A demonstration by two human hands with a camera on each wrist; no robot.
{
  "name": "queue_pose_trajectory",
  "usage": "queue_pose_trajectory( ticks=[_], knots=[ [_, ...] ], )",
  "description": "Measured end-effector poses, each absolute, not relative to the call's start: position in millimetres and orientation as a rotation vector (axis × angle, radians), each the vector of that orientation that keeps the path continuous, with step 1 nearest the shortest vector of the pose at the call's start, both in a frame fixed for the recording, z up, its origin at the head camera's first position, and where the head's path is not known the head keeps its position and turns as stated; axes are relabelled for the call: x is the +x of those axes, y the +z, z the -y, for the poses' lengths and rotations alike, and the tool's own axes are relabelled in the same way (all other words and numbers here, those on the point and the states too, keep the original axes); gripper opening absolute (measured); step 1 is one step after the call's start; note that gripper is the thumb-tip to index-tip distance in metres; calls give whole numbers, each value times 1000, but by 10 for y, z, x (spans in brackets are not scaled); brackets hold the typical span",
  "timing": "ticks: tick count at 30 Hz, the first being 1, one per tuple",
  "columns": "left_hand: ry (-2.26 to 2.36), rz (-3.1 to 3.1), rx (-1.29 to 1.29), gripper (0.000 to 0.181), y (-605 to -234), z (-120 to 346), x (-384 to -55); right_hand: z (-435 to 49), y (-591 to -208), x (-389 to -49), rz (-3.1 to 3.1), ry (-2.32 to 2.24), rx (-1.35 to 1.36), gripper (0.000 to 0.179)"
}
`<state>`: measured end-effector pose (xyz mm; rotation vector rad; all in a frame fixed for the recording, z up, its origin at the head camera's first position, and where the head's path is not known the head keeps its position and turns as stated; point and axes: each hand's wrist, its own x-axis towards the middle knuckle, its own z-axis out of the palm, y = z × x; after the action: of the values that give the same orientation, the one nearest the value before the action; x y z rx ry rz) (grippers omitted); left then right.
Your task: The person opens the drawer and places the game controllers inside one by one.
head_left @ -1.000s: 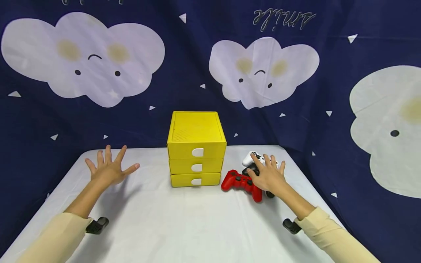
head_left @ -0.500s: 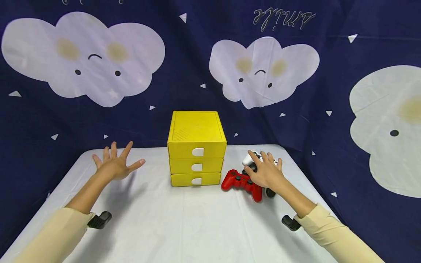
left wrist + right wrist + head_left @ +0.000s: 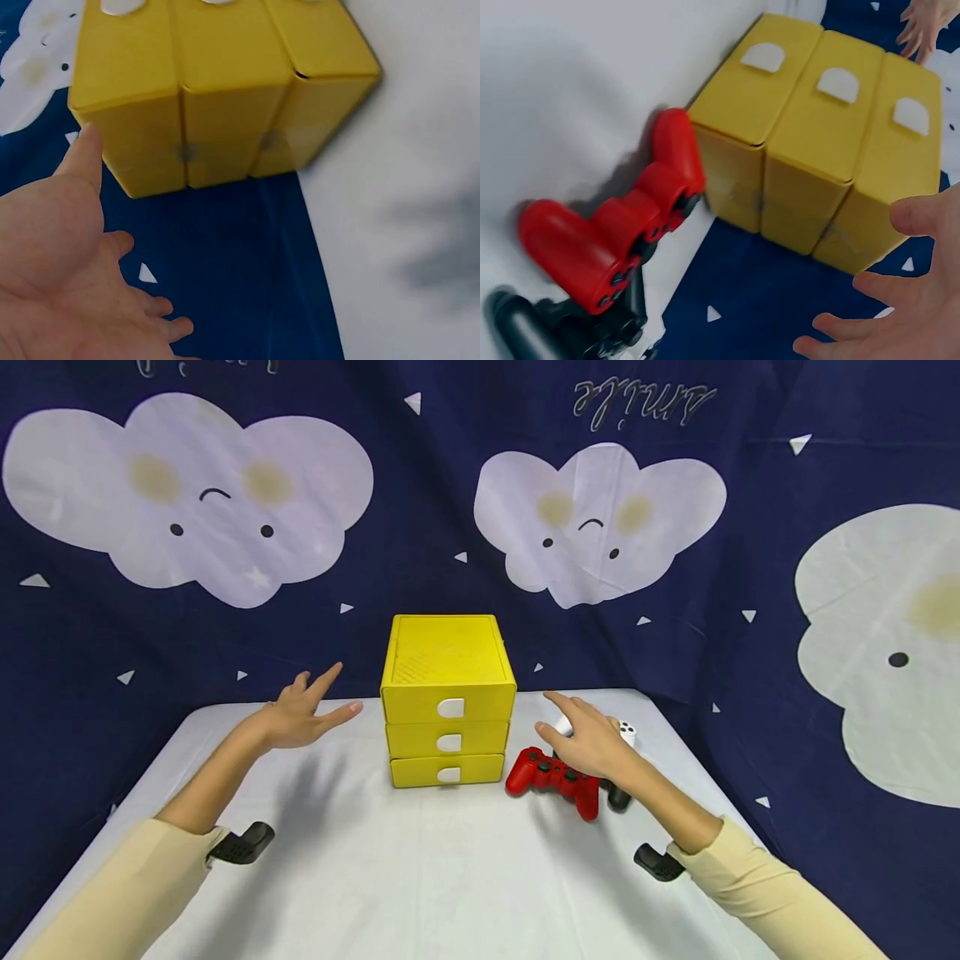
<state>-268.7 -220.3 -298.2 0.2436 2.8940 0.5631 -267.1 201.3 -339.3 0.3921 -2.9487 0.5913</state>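
Note:
A yellow box of three stacked drawers (image 3: 450, 652) with white tabs stands at the back of the table, all its drawers pushed in. To its left my left hand (image 3: 294, 717) hangs in the air with spread fingers, holding nothing. My right hand (image 3: 588, 739) hovers on the other side, fingers extended, over several game controllers. The red controller (image 3: 551, 779) lies beside the box's front right corner. A black controller (image 3: 592, 322) sits behind the red one, and a white controller (image 3: 628, 732) farther back is partly covered by my right hand.
A white cloth covers the table (image 3: 450, 877). Behind it hangs a dark blue curtain (image 3: 420, 527) printed with clouds and triangles. A black wrist device (image 3: 243, 843) sticks out from each sleeve.
My left hand has moved right and up, toward the drawer box. My right hand has shifted slightly left, also nearer the box. Box and controllers stay in place.

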Motion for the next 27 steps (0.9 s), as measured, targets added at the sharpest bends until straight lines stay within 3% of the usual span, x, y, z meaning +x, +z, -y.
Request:
queue_pose_trajectory(
  ticks=[16,27],
  knots=[
    [940,-2674,264,85,-2628,1772,-2886,-1842,-3122,-2584,2900,947,479,43],
    [1074,-2647,201,69,-2660,1608,-3086,-1638,-3088,-2627,2806,1184,533,35]
  ],
)
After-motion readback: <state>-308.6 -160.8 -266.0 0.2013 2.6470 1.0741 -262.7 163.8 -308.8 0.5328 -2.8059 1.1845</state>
